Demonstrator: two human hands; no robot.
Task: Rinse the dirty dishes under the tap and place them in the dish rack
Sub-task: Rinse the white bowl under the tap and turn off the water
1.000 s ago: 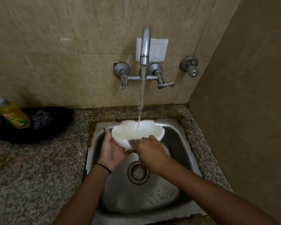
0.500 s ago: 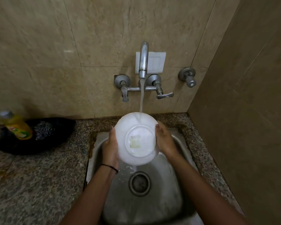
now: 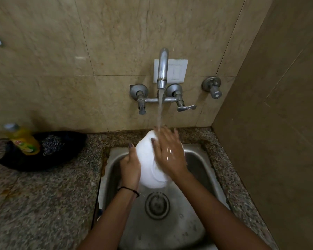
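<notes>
Rinsing step: white bowl (image 3: 148, 165) upturned over the sink (image 3: 202, 170) beneath the tap (image 3: 162, 69), left hand (image 3: 130, 168) gripping its side, right hand (image 3: 167, 152) spread flat, rubbing its base; next, likely carrying to an unseen rack.

No writing can be made out anywhere: the yellow bottle (image 3: 23, 140) on the worktop (image 3: 43, 204) carries a green and red label, but its lettering is too blurred to read.
</notes>
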